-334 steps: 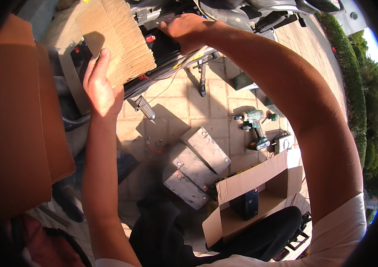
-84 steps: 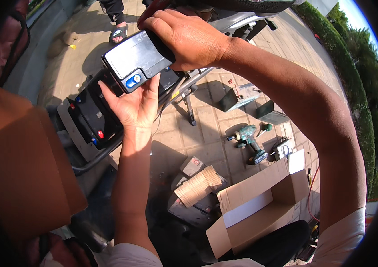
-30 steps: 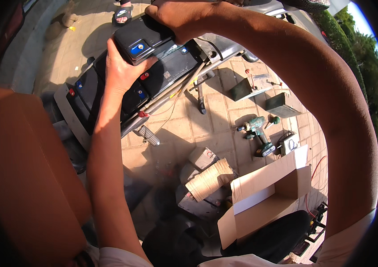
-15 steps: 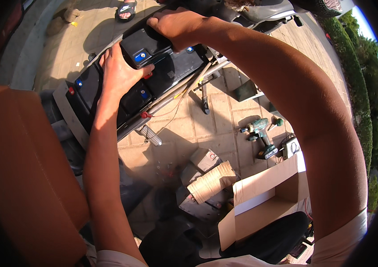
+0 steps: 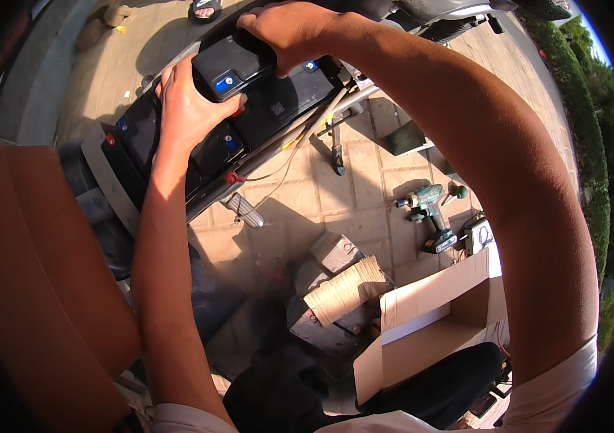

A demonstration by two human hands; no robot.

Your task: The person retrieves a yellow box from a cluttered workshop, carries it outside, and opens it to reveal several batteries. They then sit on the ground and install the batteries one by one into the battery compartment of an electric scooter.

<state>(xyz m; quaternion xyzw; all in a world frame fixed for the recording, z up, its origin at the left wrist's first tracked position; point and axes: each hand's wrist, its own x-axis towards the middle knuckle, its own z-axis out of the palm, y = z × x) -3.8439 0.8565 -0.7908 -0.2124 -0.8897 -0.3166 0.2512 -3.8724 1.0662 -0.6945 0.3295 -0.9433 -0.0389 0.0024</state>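
Note:
A black battery [image 5: 229, 62] with a blue-capped terminal is gripped between my two hands. My left hand [image 5: 190, 110] wraps its left side, with the thumb along the near edge beside a red terminal cap. Over its far right side curls my right hand [image 5: 291, 30]; the tips of some fingers are hidden. The held battery sits at a slight tilt, higher than the black batteries around it: one to the right [image 5: 284, 108], one at the near side [image 5: 214, 153] and one to the left [image 5: 132, 130]. All of these lie within a metal vehicle frame [image 5: 209, 196].
On the paving lie a green cordless drill [image 5: 431, 213], an open cardboard box [image 5: 429, 353] and several grey used batteries [image 5: 337, 252] with a corrugated cardboard piece [image 5: 346, 290] on them. A brown seat [image 5: 47, 274] is at left. A sandaled foot [image 5: 206, 10] stands beyond the frame.
The held battery has risen and tilted slightly, and more of its near side shows. Both hands keep their hold. The whole view has shifted a little.

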